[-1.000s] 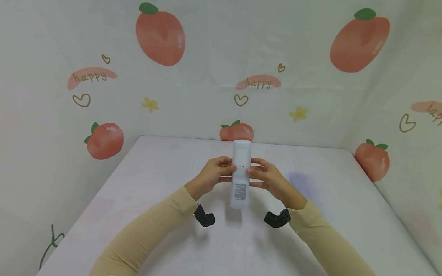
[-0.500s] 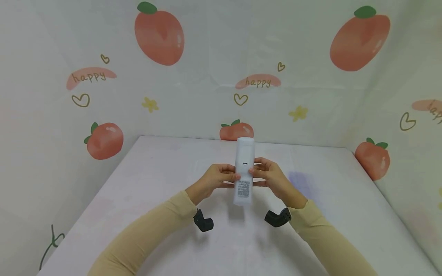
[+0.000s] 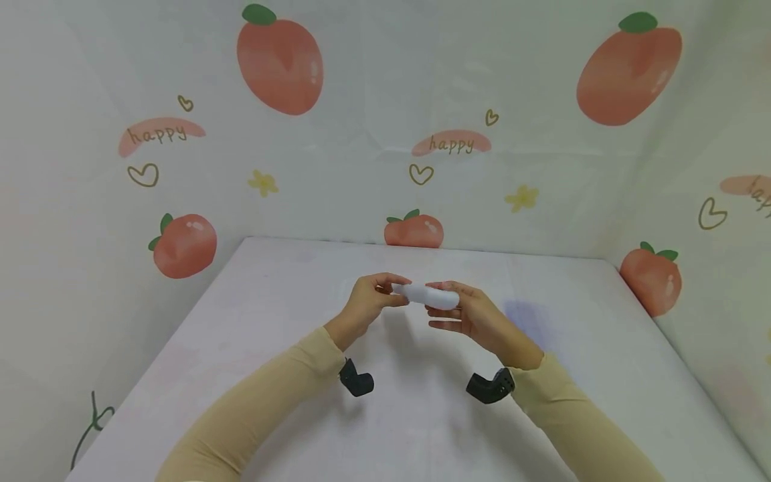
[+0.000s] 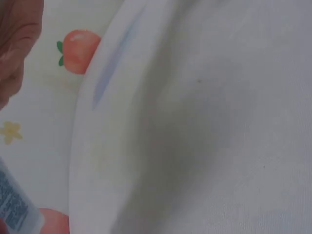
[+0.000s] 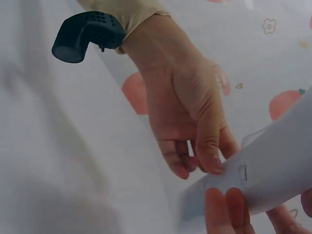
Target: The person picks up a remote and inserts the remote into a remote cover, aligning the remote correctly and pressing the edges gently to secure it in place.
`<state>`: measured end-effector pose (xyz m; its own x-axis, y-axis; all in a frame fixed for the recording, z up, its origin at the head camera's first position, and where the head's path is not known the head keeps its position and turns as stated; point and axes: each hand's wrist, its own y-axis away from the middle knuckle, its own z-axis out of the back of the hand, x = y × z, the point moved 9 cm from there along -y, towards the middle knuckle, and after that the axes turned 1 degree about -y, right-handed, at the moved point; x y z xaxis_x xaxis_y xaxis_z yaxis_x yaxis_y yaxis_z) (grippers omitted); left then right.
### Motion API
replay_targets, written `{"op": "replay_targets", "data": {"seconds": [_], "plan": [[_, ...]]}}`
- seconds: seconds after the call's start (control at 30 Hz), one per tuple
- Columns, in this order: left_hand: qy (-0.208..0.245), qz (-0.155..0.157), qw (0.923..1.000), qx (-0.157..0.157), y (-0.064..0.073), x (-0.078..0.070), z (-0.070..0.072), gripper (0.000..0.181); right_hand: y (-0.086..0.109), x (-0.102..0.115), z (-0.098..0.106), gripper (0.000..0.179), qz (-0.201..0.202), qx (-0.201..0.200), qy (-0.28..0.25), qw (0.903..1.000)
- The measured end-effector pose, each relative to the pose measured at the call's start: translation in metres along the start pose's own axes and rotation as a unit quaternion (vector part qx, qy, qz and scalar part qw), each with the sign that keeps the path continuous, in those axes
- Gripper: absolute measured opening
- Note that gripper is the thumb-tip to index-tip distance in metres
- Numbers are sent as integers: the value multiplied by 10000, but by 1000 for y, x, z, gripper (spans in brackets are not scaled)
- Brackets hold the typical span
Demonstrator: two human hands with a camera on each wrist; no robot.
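A white remote control (image 3: 442, 298) is held over the table, lying nearly crosswise with its rounded end to the right. My left hand (image 3: 367, 301) pinches its left end between thumb and fingers. My right hand (image 3: 482, 318) grips the right end with thumb and upper fingers, while the lower fingers stick out below it. In the right wrist view, the back of the remote control (image 5: 278, 170) shows a small notch, with the left hand (image 5: 185, 97) at its far end. Its printed label (image 4: 14, 200) appears at the lower left of the left wrist view.
The white table (image 3: 289, 274) reaches back to a white curtain (image 3: 361, 87) with printed fruit and lettering. A black wrist camera mount (image 3: 357, 380) hangs under the left wrist and a matching mount (image 3: 490, 387) under the right.
The remote control has turned from upright, with its back and label facing the head camera, to nearly crosswise. The left hand has shifted to one end; the right hand has moved slightly right.
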<state>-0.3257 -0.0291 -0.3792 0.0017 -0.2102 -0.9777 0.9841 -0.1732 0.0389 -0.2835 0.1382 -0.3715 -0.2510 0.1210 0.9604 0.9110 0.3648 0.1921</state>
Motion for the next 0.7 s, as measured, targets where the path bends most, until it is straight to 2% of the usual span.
{"op": "replay_targets", "data": {"seconds": [0.13, 0.27, 0.37, 0.53, 0.7], "plan": [[104, -110, 9998, 126, 2, -2, -5, 32, -2, -6, 1, 35, -23, -25, 209, 9998], [393, -40, 9987, 330, 3, -2, -11, 32, -6, -14, 7, 62, 16, -282, 629, 9976], [534, 52, 9978, 400, 3, 2, -14, 37, -10, -19, 12, 73, 111, -503, 914, 9945], [348, 284, 9986, 287, 4, 21, -18, 46, -16, -35, 16, 73, 14, -637, 1221, 9905], [73, 639, 9978, 140, 4, 50, -24, 48, -21, -60, 19, 72, -454, -897, 1539, 9830]]}}
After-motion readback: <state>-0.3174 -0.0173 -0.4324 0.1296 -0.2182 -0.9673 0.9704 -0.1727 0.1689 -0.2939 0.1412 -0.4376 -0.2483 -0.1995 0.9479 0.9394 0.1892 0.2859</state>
